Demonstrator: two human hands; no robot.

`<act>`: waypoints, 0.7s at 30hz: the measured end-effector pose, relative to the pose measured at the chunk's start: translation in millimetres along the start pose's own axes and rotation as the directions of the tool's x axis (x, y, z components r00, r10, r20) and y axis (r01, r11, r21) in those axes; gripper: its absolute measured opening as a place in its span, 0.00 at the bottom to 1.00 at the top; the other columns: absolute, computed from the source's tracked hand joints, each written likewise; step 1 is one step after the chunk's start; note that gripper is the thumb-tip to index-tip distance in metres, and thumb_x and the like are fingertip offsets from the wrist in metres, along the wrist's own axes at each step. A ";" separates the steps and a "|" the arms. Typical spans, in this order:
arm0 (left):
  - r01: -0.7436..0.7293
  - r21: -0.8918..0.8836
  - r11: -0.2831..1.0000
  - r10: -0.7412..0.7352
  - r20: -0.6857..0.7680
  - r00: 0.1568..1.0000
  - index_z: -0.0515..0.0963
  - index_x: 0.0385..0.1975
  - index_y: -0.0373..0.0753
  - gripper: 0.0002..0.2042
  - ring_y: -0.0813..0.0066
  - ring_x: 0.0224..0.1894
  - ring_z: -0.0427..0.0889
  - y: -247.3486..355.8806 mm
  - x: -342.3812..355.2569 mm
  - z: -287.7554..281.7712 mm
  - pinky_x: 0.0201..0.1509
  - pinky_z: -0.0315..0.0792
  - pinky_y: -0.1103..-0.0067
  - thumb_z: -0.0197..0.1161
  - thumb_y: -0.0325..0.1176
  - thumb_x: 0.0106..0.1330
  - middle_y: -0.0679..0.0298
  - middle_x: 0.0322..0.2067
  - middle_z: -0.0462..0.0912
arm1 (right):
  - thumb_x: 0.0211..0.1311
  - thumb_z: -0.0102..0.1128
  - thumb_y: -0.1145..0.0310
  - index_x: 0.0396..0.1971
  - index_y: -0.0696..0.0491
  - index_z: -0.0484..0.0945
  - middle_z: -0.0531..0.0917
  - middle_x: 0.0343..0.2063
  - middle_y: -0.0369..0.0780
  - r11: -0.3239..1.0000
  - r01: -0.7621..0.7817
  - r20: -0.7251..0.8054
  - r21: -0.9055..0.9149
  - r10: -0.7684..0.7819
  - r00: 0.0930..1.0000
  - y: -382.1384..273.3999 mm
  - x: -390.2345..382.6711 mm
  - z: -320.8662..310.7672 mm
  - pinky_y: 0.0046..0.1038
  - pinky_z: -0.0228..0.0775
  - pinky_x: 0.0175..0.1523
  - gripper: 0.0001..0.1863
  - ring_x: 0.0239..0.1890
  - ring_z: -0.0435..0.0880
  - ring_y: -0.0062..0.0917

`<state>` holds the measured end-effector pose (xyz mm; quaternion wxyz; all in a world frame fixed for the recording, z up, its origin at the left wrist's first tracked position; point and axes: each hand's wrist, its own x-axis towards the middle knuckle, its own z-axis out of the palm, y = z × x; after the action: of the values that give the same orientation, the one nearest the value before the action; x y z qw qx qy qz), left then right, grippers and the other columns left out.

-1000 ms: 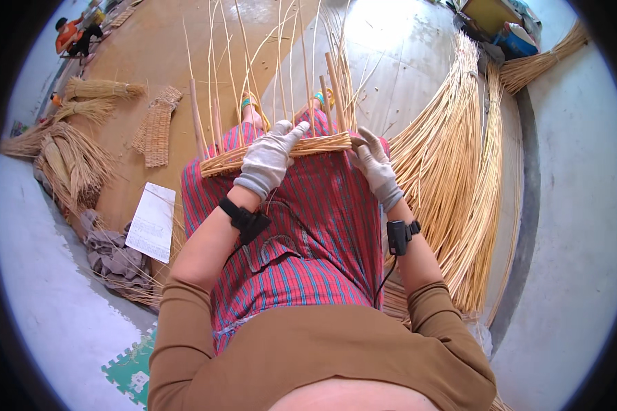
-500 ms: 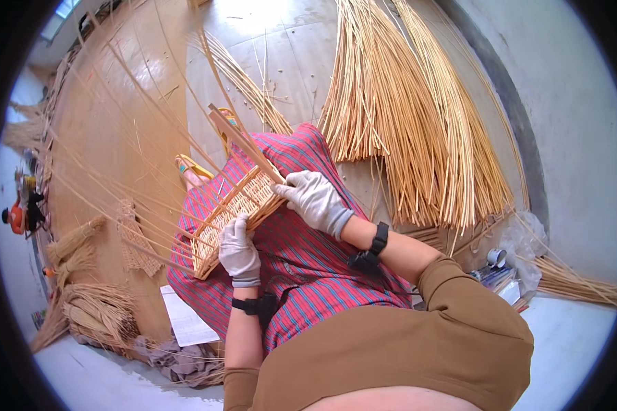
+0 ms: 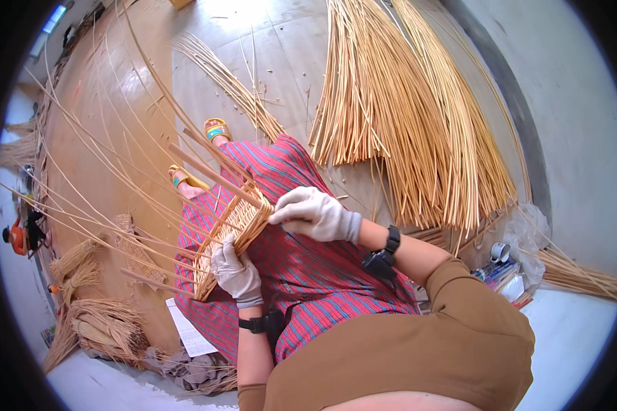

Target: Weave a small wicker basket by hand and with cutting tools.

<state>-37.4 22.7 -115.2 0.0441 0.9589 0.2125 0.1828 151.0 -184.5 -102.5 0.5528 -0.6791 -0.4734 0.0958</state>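
Note:
A small woven wicker basket [image 3: 255, 220] lies tilted across my lap on a striped red and blue cloth [image 3: 281, 267]. Long thin canes [image 3: 110, 219] fan out from it toward the far left, and a thicker stick [image 3: 209, 171] juts from its right end. My left hand [image 3: 236, 274], in a white glove, closes over the basket's near edge, thumb upward. At the right-hand corner my gloved right hand [image 3: 315, 214] has thumb and fingertips pinched together against the weave. Whatever sits between those fingertips is too small to make out.
Big bundles of long canes [image 3: 397, 123] lie on the floor at the right. A thinner bundle [image 3: 233, 85] is ahead. Tied fibre bundles [image 3: 106, 322] and a paper sheet [image 3: 190, 330] are at the left. A tape roll [image 3: 500, 253] lies near my right elbow.
The basket has turned, its right end tipping toward my body, and the canes have swung with it. My right hand has shifted slightly right and down, its fingers now bent into a pinch.

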 end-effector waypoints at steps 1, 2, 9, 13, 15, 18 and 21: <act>0.014 -0.015 1.000 -0.014 0.008 1.000 0.76 0.58 0.46 0.23 0.51 0.53 0.79 1.8 1.2 0.2 0.62 0.70 0.57 0.69 0.28 0.61 0.58 0.47 0.81 | 0.61 0.72 0.74 0.51 0.50 0.86 0.86 0.44 0.40 0.958 -0.077 0.009 0.276 0.077 0.997 2.6 -1.9 -7.2 0.34 0.78 0.56 0.18 0.49 0.84 0.33; 0.027 -0.029 0.999 -0.027 0.017 1.000 0.76 0.58 0.45 0.24 0.51 0.53 0.78 3.6 1.8 1.5 0.63 0.69 0.56 0.69 0.29 0.60 0.59 0.47 0.81 | 0.67 0.67 0.76 0.45 0.52 0.88 0.88 0.41 0.40 0.930 -0.163 -0.074 0.329 0.198 0.977 3.3 -5.4 -15.6 0.30 0.79 0.55 0.09 0.48 0.86 0.28; 0.067 0.083 0.994 -0.063 -0.048 0.997 0.78 0.55 0.46 0.23 0.54 0.51 0.78 9.8 1.5 17.6 0.62 0.64 0.57 0.68 0.29 0.55 0.60 0.44 0.81 | 0.68 0.59 0.54 0.51 0.55 0.85 0.87 0.47 0.52 0.321 -0.831 -0.075 -0.455 0.916 0.395 168.5 -153.4 -27.0 0.38 0.79 0.57 0.22 0.50 0.88 0.43; 0.054 0.078 0.996 -0.048 -0.070 0.996 0.78 0.53 0.45 0.23 0.53 0.48 0.77 7.9 0.0 19.2 0.65 0.63 0.55 0.65 0.27 0.54 0.58 0.40 0.79 | 0.59 0.61 0.54 0.50 0.51 0.85 0.86 0.51 0.51 0.202 -0.824 0.119 -0.529 0.979 0.164 187.8 -242.3 -10.0 0.43 0.77 0.59 0.23 0.54 0.85 0.47; 0.085 0.094 0.992 -0.075 -0.098 0.992 0.78 0.53 0.44 0.22 0.51 0.48 0.77 0.3 -2.6 24.0 0.67 0.63 0.53 0.64 0.26 0.55 0.57 0.39 0.77 | 0.59 0.61 0.55 0.50 0.47 0.86 0.86 0.52 0.47 0.160 -0.846 0.135 -0.509 0.985 0.105 186.4 -274.9 5.4 0.42 0.77 0.60 0.22 0.55 0.85 0.44; 0.074 0.087 0.993 -0.065 -0.108 0.992 0.77 0.53 0.43 0.22 0.50 0.47 0.77 -3.1 -3.2 23.7 0.68 0.62 0.51 0.63 0.26 0.55 0.56 0.38 0.76 | 0.59 0.65 0.52 0.52 0.49 0.85 0.87 0.51 0.48 0.101 -0.843 0.203 -0.529 0.979 -0.010 181.3 -283.8 20.3 0.39 0.77 0.59 0.24 0.54 0.86 0.43; 0.055 0.077 0.996 -0.045 -0.124 0.991 0.77 0.54 0.42 0.23 0.50 0.47 0.76 -1.9 -1.1 24.6 0.67 0.63 0.52 0.63 0.25 0.54 0.57 0.38 0.76 | 0.59 0.65 0.53 0.52 0.49 0.85 0.87 0.51 0.48 0.086 -0.906 0.158 -0.413 0.987 0.022 184.8 -287.4 27.9 0.39 0.77 0.59 0.23 0.54 0.86 0.43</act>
<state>-30.1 23.8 -138.8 -0.0029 0.9413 0.2459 0.2314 78.7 -370.3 -381.4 0.1634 -0.8322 -0.0036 0.5299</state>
